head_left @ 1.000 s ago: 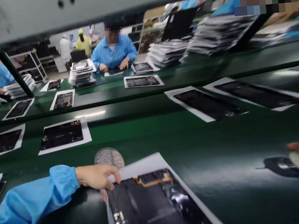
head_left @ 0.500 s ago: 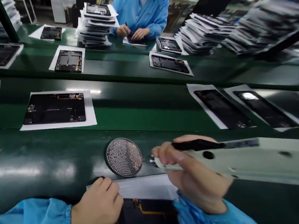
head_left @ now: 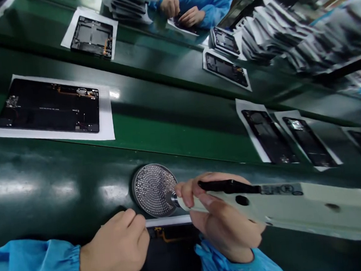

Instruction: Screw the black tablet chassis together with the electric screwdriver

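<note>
My right hand (head_left: 224,220) is wrapped round a pale electric screwdriver (head_left: 300,205) with a black lever along its side. The screwdriver lies nearly level and points left, its metal nose at the right edge of a round dimpled screw dish (head_left: 152,190). Small screws seem to fill the dimples on the dish's right side. My left hand (head_left: 119,246) is closed, fingers curled, over the upper left part of an opened black tablet (head_left: 169,263) on white paper. What those fingers hold, if anything, is hidden.
On the green bench beyond lie another opened tablet (head_left: 51,109) on paper and several dark panels on paper, such as one panel (head_left: 267,136) at right. A co-worker's hands (head_left: 182,13) work across the bench, between stacks of papered parts (head_left: 273,34).
The view has tilted down and turned. The screwdriver's nose has moved left and now overlaps the dish's right edge. My left hand stays over the tablet's corner.
</note>
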The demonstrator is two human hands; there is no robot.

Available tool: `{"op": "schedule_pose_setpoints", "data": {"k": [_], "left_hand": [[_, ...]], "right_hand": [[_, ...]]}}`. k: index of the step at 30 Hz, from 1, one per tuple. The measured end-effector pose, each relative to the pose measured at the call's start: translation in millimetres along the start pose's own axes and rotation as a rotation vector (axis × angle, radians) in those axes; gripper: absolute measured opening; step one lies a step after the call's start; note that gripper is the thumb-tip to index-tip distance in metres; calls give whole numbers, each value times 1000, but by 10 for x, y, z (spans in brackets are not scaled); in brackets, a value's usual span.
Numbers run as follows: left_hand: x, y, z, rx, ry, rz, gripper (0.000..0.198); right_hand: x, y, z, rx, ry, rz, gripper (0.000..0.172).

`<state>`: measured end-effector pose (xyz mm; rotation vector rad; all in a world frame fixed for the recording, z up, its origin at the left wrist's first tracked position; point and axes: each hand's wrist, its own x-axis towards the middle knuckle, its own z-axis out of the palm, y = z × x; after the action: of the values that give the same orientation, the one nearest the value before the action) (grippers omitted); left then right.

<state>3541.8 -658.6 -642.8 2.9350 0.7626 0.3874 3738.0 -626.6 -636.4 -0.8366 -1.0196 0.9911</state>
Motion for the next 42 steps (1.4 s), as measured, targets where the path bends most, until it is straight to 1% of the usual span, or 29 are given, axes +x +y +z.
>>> {"op": "schedule_pose_setpoints", "data": {"k": [3, 7, 10, 14, 19, 22, 25, 28, 30, 32, 35, 39, 42], "left_hand": [[32, 13, 14, -9, 2, -14, 25], [30, 24, 7, -16, -2, -22, 24], [29, 30, 16, -16, 9, -24, 25], [85, 45, 74, -17, 3, -17, 25], [160, 57, 113, -2, -52, 5, 18], [197, 79, 138, -12, -70, 5, 16], [265, 125, 206, -21, -46, 3, 21], [353, 174, 284, -41, -55, 18, 20], [409, 201, 324, -40, -65, 19, 17], [458, 223, 353, -28, -53, 2, 17], [524, 248, 395, -10, -30, -19, 18], [584, 264, 454, 24, -69, 1, 17], [594, 266, 483, 51, -63, 18, 20]], "right_hand": [[0, 0, -27, -13, -11, 10, 17], [-11, 10, -11, -15, 13, 16, 13], [-14, 28, -14, 18, 30, -6, 14], [4, 51, -94, 8, 19, -16, 17], [17, 45, -158, 7, 15, -30, 16], [-6, -65, -187, 18, 41, -41, 15], [-73, -252, -277, 9, 59, -40, 15], [-186, -404, -390, 0, 33, -19, 16], [-266, -444, -446, 7, -5, 3, 15], [-324, -435, -484, 17, -26, 15, 16], [-346, -378, -523, 31, -25, 8, 18], [-311, -325, -572, 54, -48, -18, 21], [-299, -323, -598, 41, -78, -23, 23]]}}
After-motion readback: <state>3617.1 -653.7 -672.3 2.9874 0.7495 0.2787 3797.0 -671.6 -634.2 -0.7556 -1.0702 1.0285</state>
